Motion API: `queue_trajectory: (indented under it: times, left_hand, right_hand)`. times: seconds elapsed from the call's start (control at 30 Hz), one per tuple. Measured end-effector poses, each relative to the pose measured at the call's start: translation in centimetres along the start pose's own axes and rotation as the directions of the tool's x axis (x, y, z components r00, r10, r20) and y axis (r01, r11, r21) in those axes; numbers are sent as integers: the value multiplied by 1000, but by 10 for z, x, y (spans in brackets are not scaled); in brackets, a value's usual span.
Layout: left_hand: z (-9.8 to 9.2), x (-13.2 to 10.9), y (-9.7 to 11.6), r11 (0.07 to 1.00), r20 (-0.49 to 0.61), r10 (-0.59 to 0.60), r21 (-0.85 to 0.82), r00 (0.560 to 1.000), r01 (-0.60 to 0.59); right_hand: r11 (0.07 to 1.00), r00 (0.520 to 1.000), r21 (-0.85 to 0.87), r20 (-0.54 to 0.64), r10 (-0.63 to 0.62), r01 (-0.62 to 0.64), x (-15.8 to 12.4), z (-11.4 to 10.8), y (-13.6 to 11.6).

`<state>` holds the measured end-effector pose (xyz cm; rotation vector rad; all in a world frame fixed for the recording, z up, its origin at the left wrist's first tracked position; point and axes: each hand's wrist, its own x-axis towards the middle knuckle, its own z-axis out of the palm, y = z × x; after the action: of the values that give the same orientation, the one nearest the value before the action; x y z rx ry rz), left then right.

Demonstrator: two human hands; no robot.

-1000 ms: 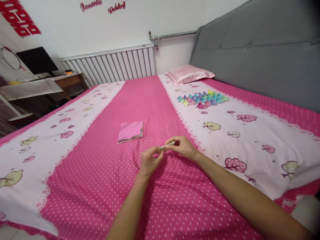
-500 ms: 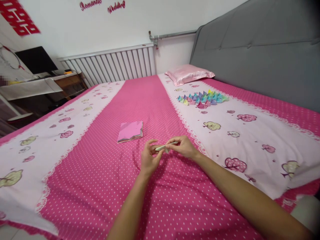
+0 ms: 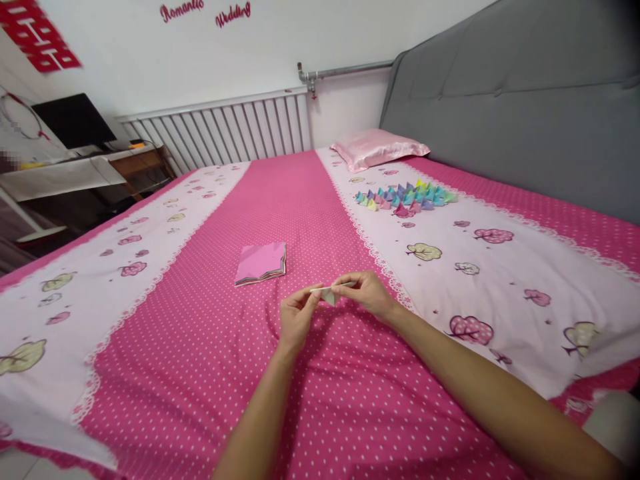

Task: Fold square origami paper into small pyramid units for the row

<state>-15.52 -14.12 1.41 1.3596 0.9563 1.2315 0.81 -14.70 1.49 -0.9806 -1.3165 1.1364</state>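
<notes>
Two bare hands are closed in fingertip pinches on one small pale folded paper piece (image 3: pixel 327 294), held just above the pink dotted bed sheet (image 3: pixel 200 347): the left hand (image 3: pixel 296 317) at its left end, the right hand (image 3: pixel 369 293) at its right. The paper is judged light, thin and easily creased, best gripped by its folded edges. Open sheet is left all around; a stack of pink square papers (image 3: pixel 261 262) lies near, a cluster of coloured folded paper shapes (image 3: pixel 405 195) well apart.

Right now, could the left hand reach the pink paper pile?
Probably yes. The pink paper pile lies just ahead of the left hand, nothing between, though it and the right hand pinch a small folded paper.
</notes>
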Motion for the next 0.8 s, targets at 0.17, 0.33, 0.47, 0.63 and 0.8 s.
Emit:
queue_trajectory:
  times: [0.17,0.33,0.47,0.63,0.8]
  left_hand:
    - [-4,1,-1,996,-14,10,89,1000,-9]
    - [-3,2,-2,994,-45,-30,-102,999,26]
    - [-1,2,-4,979,6,-99,-177,995,98]
    - [4,-1,-9,974,129,-176,-122,976,192]
    - [4,1,-12,959,136,-178,-199,975,203]
  right_hand:
    - [1000,1000,7,11,3,-3,-1,2,-1]
    - [1000,999,17,25,24,-24,-1,4,0]
    - [1000,1000,5,16,13,-13,-1,4,1]
    - [1000,999,-23,-38,-14,13,-1,6,5]
    - [1000,1000,-24,-17,4,-4,0,6,8]
